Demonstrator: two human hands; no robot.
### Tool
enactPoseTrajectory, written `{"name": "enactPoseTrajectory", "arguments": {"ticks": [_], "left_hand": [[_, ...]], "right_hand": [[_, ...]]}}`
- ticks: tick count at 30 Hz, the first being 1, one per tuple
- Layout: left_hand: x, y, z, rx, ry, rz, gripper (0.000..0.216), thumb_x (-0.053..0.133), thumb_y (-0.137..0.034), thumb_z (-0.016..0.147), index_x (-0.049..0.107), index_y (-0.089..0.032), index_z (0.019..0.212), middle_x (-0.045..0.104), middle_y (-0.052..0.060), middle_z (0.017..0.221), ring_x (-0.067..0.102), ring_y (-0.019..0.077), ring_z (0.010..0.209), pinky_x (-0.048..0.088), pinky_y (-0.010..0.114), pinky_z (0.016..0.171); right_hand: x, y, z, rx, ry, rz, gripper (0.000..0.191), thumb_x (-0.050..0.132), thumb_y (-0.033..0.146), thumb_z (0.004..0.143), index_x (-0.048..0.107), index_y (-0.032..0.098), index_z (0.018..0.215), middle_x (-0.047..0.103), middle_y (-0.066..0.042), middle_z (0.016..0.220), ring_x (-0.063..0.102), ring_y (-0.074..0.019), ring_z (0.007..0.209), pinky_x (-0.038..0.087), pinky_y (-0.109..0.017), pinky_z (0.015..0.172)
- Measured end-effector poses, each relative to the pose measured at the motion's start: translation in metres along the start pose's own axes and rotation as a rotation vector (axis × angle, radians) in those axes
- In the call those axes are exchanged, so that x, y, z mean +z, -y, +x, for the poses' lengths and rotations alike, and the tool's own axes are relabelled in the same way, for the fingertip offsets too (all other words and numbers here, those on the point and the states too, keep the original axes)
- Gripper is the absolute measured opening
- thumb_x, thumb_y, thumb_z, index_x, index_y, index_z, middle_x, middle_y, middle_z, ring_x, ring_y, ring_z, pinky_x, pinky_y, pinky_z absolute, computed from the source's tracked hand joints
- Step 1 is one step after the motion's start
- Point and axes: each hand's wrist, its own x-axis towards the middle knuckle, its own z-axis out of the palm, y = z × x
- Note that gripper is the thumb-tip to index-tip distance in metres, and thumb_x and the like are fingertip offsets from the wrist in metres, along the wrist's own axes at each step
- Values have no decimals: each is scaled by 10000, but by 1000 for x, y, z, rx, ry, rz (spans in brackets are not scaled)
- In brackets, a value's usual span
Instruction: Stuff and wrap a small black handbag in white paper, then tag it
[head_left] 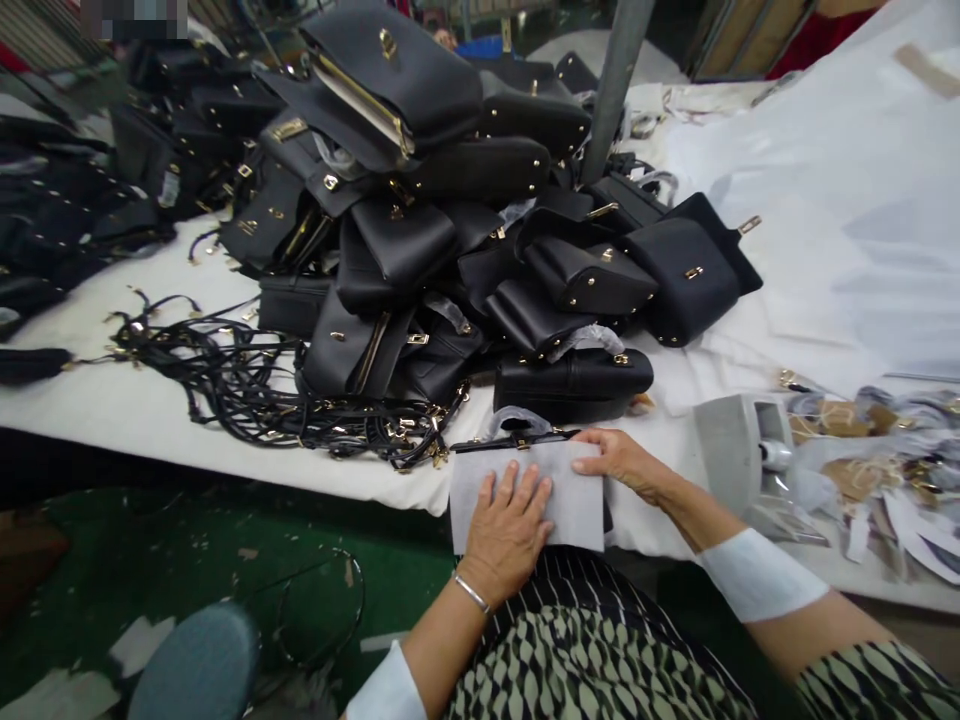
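White-covered table (pixel 112 400) above a green floor (pixel 150 540), black handbags (pixel 450 230) heaped just beyond the hands. Left hand (pixel 510 520) lies flat on a grey pouch (pixel 577 500) at the table edge. Right hand (pixel 622 462) pinches its top, where a black bag (pixel 517 440) peeks out.

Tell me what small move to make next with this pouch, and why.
Probably draw the pouch up with the right hand while the left hand presses it flat: the black top of the bag shows above the pouch's upper rim, and the right fingertips lie on that rim.
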Motion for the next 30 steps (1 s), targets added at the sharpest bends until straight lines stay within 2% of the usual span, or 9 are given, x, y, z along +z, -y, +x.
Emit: {"name": "enactPoseTrajectory", "arguments": {"ticks": [5,10,16,18,20,22,25,28,30], "left_hand": [[-4,8,0,44,44,25,498,328,-432,971,282,-289,1446,236,-15,1540,181,268,1411,172,532,1123],[-6,27,6,180,90,58,501,311,-476,968,283,-313,1442,281,-30,1525,209,253,1402,186,525,1123],[-5,24,8,134,115,73,549,298,-523,957,223,-320,1462,226,-3,1546,198,262,1409,188,536,1126],[-4,22,9,114,118,64,587,291,-543,951,186,-297,1474,224,14,1547,196,254,1410,191,527,1130],[-4,21,10,100,117,53,629,281,-560,947,158,-254,1482,238,35,1542,193,248,1412,189,520,1136],[-2,22,10,100,115,45,649,270,-568,945,152,-225,1484,250,43,1537,193,246,1412,182,523,1139],[0,24,10,109,107,41,670,275,-579,939,181,-191,1477,265,51,1531,190,245,1413,179,523,1144],[1,26,8,110,86,43,697,313,-569,935,233,-114,1457,291,86,1518,170,243,1419,181,498,1153],[-1,25,7,82,54,50,726,369,-556,922,257,-58,1439,306,119,1507,161,263,1420,185,496,1154]], "right_hand": [[1,-20,-21,42,-133,213,517,798,359,537,518,159,923,614,-6,748,565,-153,661,425,-268,612],[6,-28,-11,-95,-265,5,381,716,368,585,503,165,828,445,82,567,388,-83,502,297,-225,501],[3,-36,-5,-123,-316,-128,320,679,324,622,523,166,854,347,107,528,345,-88,473,298,-227,477],[5,-33,-12,-151,-410,-269,305,638,293,681,545,163,941,481,57,605,457,-129,539,400,-268,537],[13,-26,-23,-321,-567,-539,322,576,237,761,558,156,1072,624,-63,887,580,-211,800,479,-381,746],[28,-19,-38,-605,-634,-870,379,511,171,835,536,164,1212,575,-127,1207,502,-273,1142,377,-490,992],[55,-18,-52,-851,-390,-1207,498,508,240,901,411,146,1380,443,-125,1408,291,-277,1354,222,-497,1129],[73,-32,-53,-822,-112,-1315,740,545,448,888,265,56,1449,321,-164,1485,221,-282,1388,226,-471,1143],[76,-42,-49,-778,-48,-1337,818,557,501,871,220,47,1463,290,-170,1499,203,-290,1394,215,-483,1147]]}}
